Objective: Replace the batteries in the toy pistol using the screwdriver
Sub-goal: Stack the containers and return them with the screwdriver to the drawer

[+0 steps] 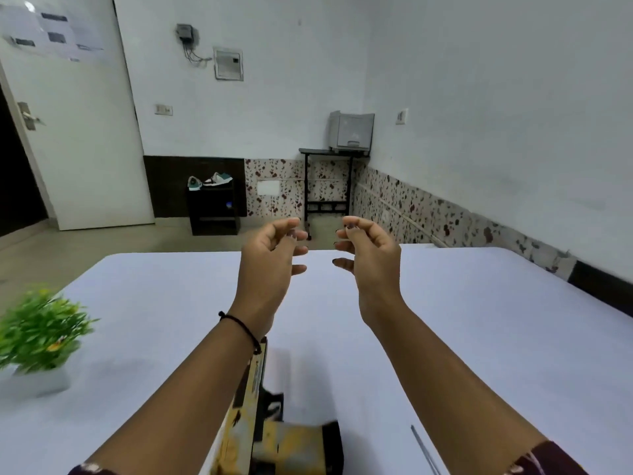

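Observation:
The yellow and black toy pistol (260, 430) lies on the white table (479, 337) near its front edge, partly hidden under my left forearm. A thin metal shaft, likely the screwdriver (424, 450), lies to its right at the bottom edge. Both hands are raised above the table's far half, palms facing each other. My left hand (270, 258) and my right hand (370, 258) have loosely curled fingers and hold nothing. No batteries are visible.
A small green plant in a white pot (37, 341) stands at the table's left edge. Beyond the table are a black shoe rack (214, 209), a black stand with a grey printer (351, 132), and a white door (78, 132).

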